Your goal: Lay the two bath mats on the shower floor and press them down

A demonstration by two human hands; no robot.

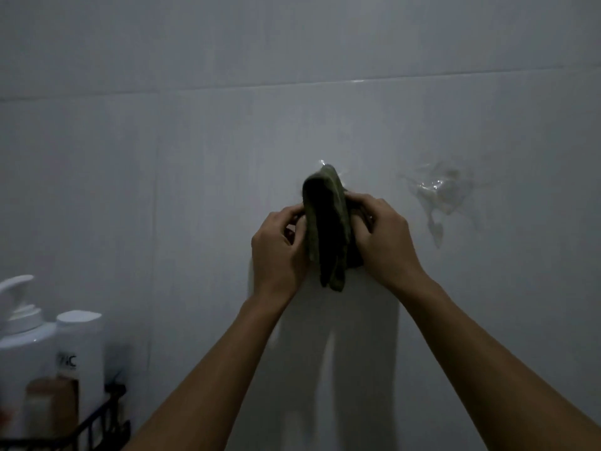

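Bottles (48, 346), white, one with a pump, standing in a black wire rack (97, 424) at the bottom left corner, against the tiled wall (162, 157). Left hand (279, 245) curled round the near edge of a dark green mat (327, 229), fingers pinching the fabric. Mat bunched and folded lengthwise, hanging from a clear hook (323, 164) at mid-wall, limp, thick, nubbly in texture, lower end dangling free just under the hands. Right hand (382, 239) gripping the other side of the same fold, fingers wrapped into the cloth. Further right, a second clear hook (439, 190), nothing hanging on it. Step in hand, by the look of it: taking the mat off the wall, laying not yet begun. Next: lifting the fold clear of the hook, carrying it down, spreading it flat. Only one mat in view; floor out of sight.
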